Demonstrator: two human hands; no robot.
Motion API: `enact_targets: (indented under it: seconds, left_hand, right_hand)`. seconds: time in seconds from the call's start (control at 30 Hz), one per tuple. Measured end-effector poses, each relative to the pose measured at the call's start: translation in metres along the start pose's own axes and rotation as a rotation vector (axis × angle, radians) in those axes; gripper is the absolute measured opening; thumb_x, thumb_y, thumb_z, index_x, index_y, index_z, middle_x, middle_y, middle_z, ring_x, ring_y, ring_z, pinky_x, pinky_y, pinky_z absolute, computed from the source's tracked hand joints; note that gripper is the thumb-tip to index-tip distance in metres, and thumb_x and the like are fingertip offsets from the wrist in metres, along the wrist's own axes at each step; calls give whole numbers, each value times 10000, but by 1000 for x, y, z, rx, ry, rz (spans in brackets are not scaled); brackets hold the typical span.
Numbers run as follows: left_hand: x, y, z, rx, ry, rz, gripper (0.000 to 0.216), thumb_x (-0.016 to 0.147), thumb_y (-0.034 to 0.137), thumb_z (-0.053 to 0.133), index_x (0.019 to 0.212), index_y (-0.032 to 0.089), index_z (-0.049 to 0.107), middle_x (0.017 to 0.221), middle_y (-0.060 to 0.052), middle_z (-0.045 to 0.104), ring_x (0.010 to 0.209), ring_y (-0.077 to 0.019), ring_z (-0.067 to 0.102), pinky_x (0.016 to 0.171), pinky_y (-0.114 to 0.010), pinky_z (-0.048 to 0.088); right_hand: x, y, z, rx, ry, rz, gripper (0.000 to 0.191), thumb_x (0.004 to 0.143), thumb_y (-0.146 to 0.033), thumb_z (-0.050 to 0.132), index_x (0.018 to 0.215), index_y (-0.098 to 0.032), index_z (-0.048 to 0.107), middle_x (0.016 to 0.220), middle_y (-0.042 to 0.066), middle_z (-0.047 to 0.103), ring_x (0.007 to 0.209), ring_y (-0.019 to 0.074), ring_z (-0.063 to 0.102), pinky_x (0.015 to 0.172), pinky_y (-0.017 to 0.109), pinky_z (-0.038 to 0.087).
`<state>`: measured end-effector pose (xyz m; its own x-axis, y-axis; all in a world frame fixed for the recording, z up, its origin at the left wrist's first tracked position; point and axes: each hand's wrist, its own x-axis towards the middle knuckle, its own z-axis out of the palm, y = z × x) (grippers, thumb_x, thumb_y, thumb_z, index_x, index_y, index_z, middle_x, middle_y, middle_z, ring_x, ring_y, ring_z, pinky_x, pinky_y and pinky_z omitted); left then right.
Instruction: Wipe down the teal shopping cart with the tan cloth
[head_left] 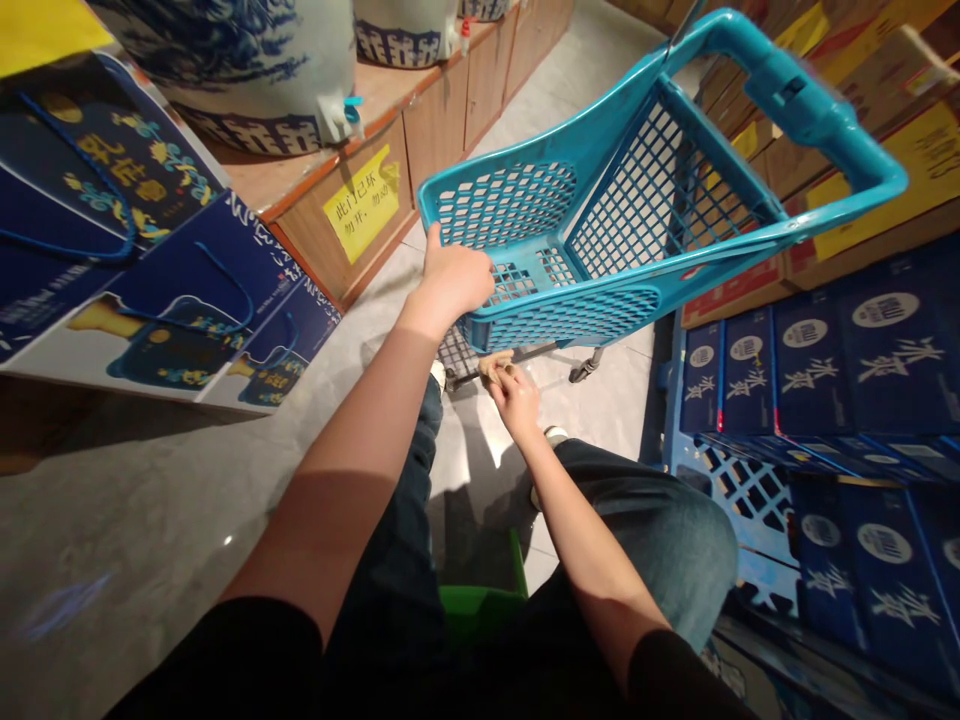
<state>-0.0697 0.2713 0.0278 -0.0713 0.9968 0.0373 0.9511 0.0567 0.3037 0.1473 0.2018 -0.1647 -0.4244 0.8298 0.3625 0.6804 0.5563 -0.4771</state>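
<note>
A blue plastic shopping cart (555, 310) stands in front of me, its lattice basket holding nothing that I can see. My left hand (456, 278) is closed over the near end of the basket's rim, with the fingertips hidden inside. Below the basket, my right hand (517, 402) pinches a small crumpled beige cloth (495, 364). That cloth is beside the cart's lower rack (456, 352), and I cannot tell whether it touches it. A caster wheel (585, 368) shows under the basket.
Blue boxes (892, 345) are stacked on a blue plastic pallet (686, 455) at right. Blue gift bags (142, 250) stand at left. Large blue-and-white jars (255, 60) with taps sit on a wooden cabinet (427, 140). Something green (480, 605) lies between my legs.
</note>
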Motion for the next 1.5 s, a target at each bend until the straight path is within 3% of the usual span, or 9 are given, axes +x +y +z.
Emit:
enact_targets:
  seconds: [0.17,0.3,0.53,0.73,0.97,1.17,1.27,1.37,1.5]
  left_hand:
    - [1,8,-3,60,-76,-61,520,1078,277,461,1271,259,943,1218,-140,910,1340,-391,784,1455,-733,105]
    - [3,9,-2,61,-74,-90,541,1061,261,465,1336,281,931,1207,-117,913,1356,-382,779,1452,-717,85]
    - [2,4,0,39,-55,-72,530,1083,281,455,1311,289,934,1217,-106,917,1364,-387,775,1454,-722,110]
    - [0,8,-5,35,-84,-104,515,1081,280,481,1330,280,932,1263,-126,907,1381,-394,771,1447,-725,94]
    - [-3,10,-11,42,-96,-90,521,1087,270,466,1315,246,934,1287,-140,904,1418,-394,763,1453,-676,136]
    - [-1,10,-9,80,-94,-96,530,1082,285,464,1335,242,928,1223,-150,905,1385,-400,771,1418,-738,196]
    - [-1,11,-10,86,-111,-97,525,1089,263,454,1306,250,932,1268,-151,899,1349,-384,786,1416,-716,212]
    - [-2,10,-10,50,-101,-70,499,1083,265,480,1291,242,932,1162,-121,902,1350,-373,774,1437,-711,155]
    - [-1,9,-8,60,-99,-77,511,1091,271,468,1299,203,930,1205,-147,896,1387,-407,753,1433,-724,133]
  right_hand:
    - [15,3,3,26,112,-27,210,1105,-265,681,1110,-217,886,1080,123,786,985,257,747,886,353,636]
    - [26,3,13,38,178,-89,272,1128,-264,668,1286,-223,885,1131,141,800,1017,268,774,938,363,656]
    - [6,7,23,58,90,-36,306,1102,-214,670,1309,-217,895,1191,154,843,1060,279,825,915,350,687]
    - [16,4,17,68,82,-30,316,1114,-259,678,1340,-234,897,1251,170,837,1114,289,819,968,365,692]
    - [4,2,19,-9,-115,62,326,1079,-214,724,1351,-231,903,1229,158,833,1016,280,824,902,349,684]
    - [8,-6,13,-13,-41,4,349,1106,-221,712,1410,-230,883,1323,179,835,1140,290,821,1016,367,681]
    - [9,-5,11,-49,-127,50,339,1102,-216,720,1398,-232,885,1326,177,837,1092,285,830,957,354,682]
    - [3,-5,11,-81,-219,129,369,1061,-175,749,1397,-240,886,1342,157,852,1037,274,841,883,337,687]
    - [4,-7,9,-44,-117,74,376,1062,-177,730,1398,-234,890,1242,148,871,1072,281,837,957,357,689]
